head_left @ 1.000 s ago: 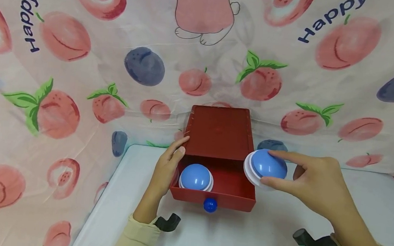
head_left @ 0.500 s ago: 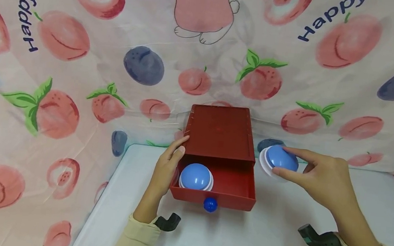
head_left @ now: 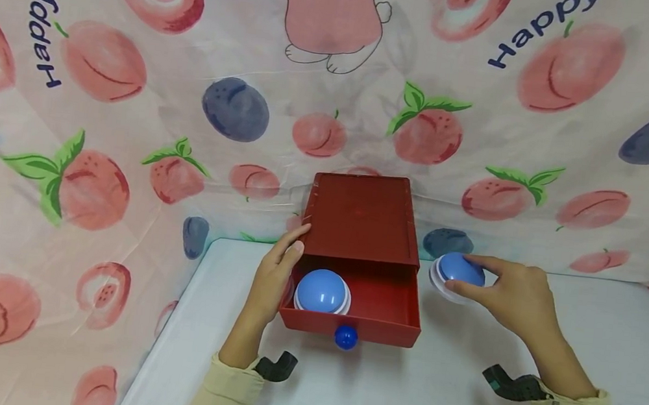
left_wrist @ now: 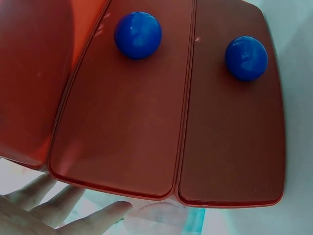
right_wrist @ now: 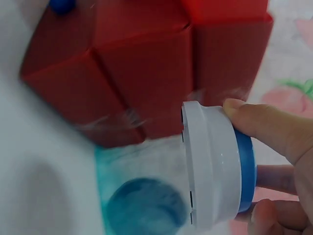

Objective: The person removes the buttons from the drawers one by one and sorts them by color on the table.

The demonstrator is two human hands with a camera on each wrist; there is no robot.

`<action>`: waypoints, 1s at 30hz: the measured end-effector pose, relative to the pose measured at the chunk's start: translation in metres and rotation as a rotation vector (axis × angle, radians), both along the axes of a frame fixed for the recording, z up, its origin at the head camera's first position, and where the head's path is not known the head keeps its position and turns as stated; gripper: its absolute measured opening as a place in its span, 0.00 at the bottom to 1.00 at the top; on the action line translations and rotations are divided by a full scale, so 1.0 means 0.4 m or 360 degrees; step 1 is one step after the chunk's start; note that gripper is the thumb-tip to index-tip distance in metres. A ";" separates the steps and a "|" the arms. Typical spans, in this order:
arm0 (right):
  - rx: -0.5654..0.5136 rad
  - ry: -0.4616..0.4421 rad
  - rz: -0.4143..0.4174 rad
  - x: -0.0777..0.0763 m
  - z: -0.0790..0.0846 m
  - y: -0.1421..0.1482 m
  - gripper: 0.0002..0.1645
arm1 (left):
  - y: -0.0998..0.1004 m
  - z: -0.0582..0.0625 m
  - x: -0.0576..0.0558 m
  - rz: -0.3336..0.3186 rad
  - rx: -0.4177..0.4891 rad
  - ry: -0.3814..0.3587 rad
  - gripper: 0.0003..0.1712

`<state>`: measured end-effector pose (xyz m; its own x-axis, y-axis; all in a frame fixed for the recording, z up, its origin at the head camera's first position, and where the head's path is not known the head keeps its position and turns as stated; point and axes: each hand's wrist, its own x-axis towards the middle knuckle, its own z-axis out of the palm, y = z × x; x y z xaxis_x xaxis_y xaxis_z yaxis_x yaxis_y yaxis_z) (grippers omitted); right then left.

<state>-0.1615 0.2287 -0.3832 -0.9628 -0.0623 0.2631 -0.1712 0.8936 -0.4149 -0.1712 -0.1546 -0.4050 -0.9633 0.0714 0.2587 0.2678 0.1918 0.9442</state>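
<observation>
A red drawer cabinet (head_left: 361, 219) has its top drawer (head_left: 382, 332) pulled out toward me. Inside that drawer, on the left, sits a round push button (head_left: 323, 291) with a blue dome and white base. My left hand (head_left: 270, 282) rests along the cabinet's left side, fingers extended. To the right of the cabinet, my right hand (head_left: 517, 302) pinches a second blue-domed push button (head_left: 459, 271) between thumb and fingers, holding it above the table. The right wrist view shows its white base (right_wrist: 210, 166) turned sideways, clear of the cabinet's side.
Two lower drawers (left_wrist: 117, 122) with blue knobs (left_wrist: 138, 35) are closed beneath the pulled-out one. The cabinet stands at the back of a white table (head_left: 458, 398), close to a fruit-printed cloth (head_left: 335, 93) hung behind it.
My right hand has carried its push button rightward, away from the pulled-out drawer's right edge, then slightly lower. My left hand and the cabinet have stayed in place.
</observation>
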 end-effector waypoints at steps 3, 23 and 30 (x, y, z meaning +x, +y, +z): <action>0.0017 -0.0047 -0.0030 -0.014 -0.032 0.010 0.47 | -0.001 -0.002 0.001 0.0002 0.0001 -0.0004 0.24; 0.0038 -0.0344 -0.0026 -0.060 -0.191 -0.020 0.48 | -0.002 0.002 0.003 0.0003 -0.0012 -0.0008 0.24; 0.0000 -0.0371 -0.0014 -0.068 -0.220 -0.028 0.48 | -0.004 0.001 0.001 0.0003 -0.0020 0.0001 0.24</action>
<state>-0.1889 0.2173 -0.4714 -0.9980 -0.0537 0.0336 -0.0630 0.8946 -0.4423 -0.1710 -0.1562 -0.4047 -0.9633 0.0729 0.2584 0.2680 0.2043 0.9415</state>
